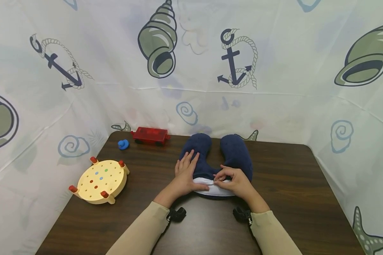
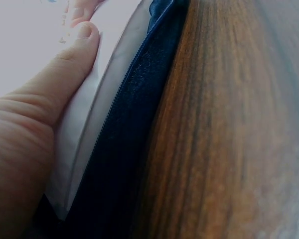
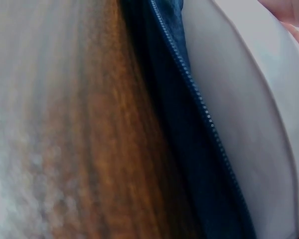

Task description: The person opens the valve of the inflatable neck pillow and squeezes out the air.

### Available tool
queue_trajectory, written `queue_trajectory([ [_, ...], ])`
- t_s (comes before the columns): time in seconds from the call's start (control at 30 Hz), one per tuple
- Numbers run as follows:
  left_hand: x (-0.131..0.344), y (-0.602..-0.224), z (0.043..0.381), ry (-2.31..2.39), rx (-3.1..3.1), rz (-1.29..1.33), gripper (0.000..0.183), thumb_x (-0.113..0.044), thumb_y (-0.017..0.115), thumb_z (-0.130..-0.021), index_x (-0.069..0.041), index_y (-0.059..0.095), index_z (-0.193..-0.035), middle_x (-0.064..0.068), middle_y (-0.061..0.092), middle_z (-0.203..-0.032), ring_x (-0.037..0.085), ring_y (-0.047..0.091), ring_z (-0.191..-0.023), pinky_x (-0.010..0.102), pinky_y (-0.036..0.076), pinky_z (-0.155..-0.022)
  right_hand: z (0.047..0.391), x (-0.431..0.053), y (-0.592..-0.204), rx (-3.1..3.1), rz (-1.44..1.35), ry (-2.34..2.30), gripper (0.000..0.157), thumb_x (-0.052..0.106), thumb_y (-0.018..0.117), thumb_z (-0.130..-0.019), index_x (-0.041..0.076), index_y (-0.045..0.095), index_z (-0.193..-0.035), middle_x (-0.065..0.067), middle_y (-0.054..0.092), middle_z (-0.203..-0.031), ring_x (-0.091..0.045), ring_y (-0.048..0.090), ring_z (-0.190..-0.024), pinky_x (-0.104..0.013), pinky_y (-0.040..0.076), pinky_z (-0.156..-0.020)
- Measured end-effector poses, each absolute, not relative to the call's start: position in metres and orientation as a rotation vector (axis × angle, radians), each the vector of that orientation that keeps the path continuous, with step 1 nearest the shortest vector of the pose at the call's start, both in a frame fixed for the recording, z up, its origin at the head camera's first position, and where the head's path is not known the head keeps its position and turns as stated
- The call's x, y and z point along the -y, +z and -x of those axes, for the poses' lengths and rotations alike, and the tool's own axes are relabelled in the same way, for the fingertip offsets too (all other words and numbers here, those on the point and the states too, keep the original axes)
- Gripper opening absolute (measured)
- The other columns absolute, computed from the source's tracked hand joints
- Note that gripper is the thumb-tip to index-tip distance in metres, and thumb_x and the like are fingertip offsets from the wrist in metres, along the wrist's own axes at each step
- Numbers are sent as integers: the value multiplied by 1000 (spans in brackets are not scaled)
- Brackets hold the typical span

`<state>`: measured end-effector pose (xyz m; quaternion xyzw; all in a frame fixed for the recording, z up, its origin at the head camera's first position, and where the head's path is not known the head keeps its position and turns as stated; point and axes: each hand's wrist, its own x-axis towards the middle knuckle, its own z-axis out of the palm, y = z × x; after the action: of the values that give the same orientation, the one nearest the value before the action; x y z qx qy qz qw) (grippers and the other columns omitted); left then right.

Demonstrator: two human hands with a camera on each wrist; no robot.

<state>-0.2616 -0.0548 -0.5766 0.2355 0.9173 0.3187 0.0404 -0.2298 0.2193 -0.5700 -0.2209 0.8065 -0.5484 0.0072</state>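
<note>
A navy U-shaped neck pillow (image 1: 237, 150) lies on the table with its two ends pointing away from me. Along its near curve the cover's zipper (image 3: 209, 117) is undone, and a white inner cushion (image 1: 216, 190) shows in the gap. My left hand (image 1: 186, 177) rests on the pillow's left side with fingers spread; its thumb (image 2: 70, 67) lies along the white cushion. At the middle of the opening my right hand (image 1: 235, 181) pinches the pillow between thumb and forefinger, at the border of white and navy. Exactly which layer it pinches I cannot tell.
On the left of the brown table (image 1: 284, 180) sits a round yellow pegged toy (image 1: 102, 180), its red-tipped legs pointing up. Behind it are a small blue toy (image 1: 123, 144) and a red wheeled toy wagon (image 1: 150, 135). A printed white curtain (image 1: 204, 71) hangs around the table.
</note>
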Motion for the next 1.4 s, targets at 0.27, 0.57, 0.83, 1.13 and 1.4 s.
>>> queue_trajectory([
  [0.27,55,-576,262,958,-2802,-730,143,-71,93,-73,-32,3,-177,0,-6,-186,30,-11,-172,69,-5,-133,229,-220,-571,-2504,660,-1724,16,12,91,-89,24,83,-95,9,82,-93,-44,56,-149,-64,31,-128],
  [0.57,55,-577,262,965,-2796,-720,143,-71,93,-73,-32,3,-177,0,-4,-186,31,-7,-172,69,-5,-132,229,-219,-571,-2511,663,-1728,16,14,92,-89,25,84,-95,10,82,-94,-47,55,-149,-67,33,-127],
  [0.83,55,-579,263,966,-2799,-713,143,-71,93,-73,-30,4,-177,-1,-2,-186,30,-5,-172,68,-5,-133,228,-218,-570,-2510,666,-1730,16,12,92,-89,24,84,-95,9,82,-94,-46,56,-148,-67,33,-127],
  [1.13,55,-578,263,969,-2807,-695,144,-74,92,-71,-30,6,-177,-1,4,-186,33,4,-171,69,1,-132,229,-218,-570,-2510,668,-1719,16,12,91,-89,24,84,-96,9,82,-95,-48,55,-149,-67,33,-127],
  [1.4,54,-578,263,973,-2831,-705,143,-75,92,-71,-30,7,-177,0,10,-185,37,18,-164,69,8,-129,230,-219,-569,-2525,676,-1719,16,12,92,-88,24,84,-95,9,82,-94,-46,57,-148,-66,34,-126],
])
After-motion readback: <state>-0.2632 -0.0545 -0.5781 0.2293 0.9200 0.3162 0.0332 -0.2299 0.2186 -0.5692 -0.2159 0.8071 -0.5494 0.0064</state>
